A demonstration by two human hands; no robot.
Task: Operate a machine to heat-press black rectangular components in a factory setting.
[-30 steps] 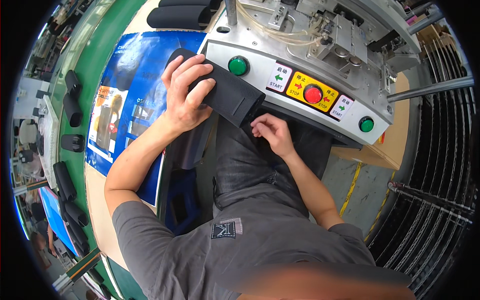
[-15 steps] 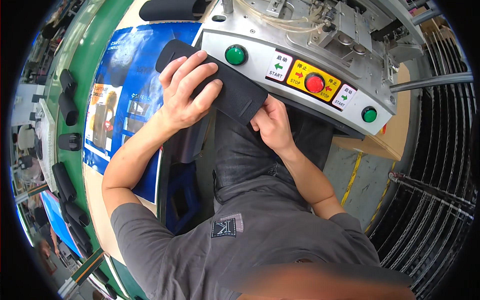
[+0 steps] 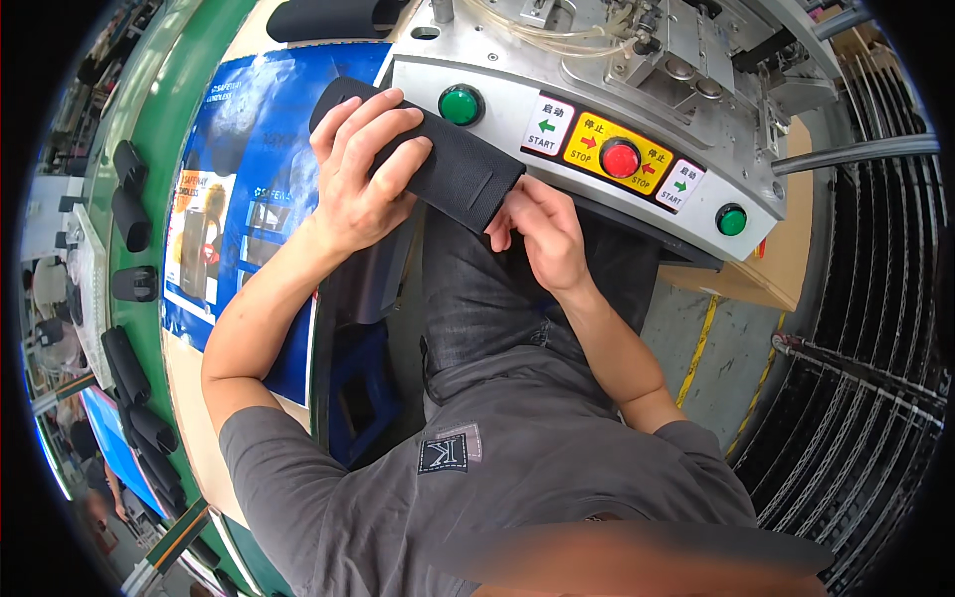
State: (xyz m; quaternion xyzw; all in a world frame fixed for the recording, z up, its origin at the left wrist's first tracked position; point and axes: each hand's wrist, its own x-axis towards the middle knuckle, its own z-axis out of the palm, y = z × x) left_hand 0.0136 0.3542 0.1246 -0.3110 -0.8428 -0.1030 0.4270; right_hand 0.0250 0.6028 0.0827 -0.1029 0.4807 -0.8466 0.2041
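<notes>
A black ribbed-fabric sleeve (image 3: 448,164) is held slantwise over my lap, against the front of a machine. Its far end points up and left, while its near end tilts down to the right. My left hand (image 3: 363,174) is wrapped over the upper half, fingers bent across the top and the thumb hidden beneath. At the lower right end, my right hand (image 3: 545,237) grips the rim with curled fingers; some fingertips are hidden at the sleeve's end.
The silver machine (image 3: 502,85) carries two green buttons (image 3: 461,104) and a red button (image 3: 621,158). A blue printed sheet (image 3: 269,119) covers the table at left. More black sleeves (image 3: 126,363) lie along the green surface. A black wire rack (image 3: 856,398) stands at right.
The sleeve has rolled a little in my hands and now shows a narrower top and more of its side. My right fingers have shifted slightly at its end.
</notes>
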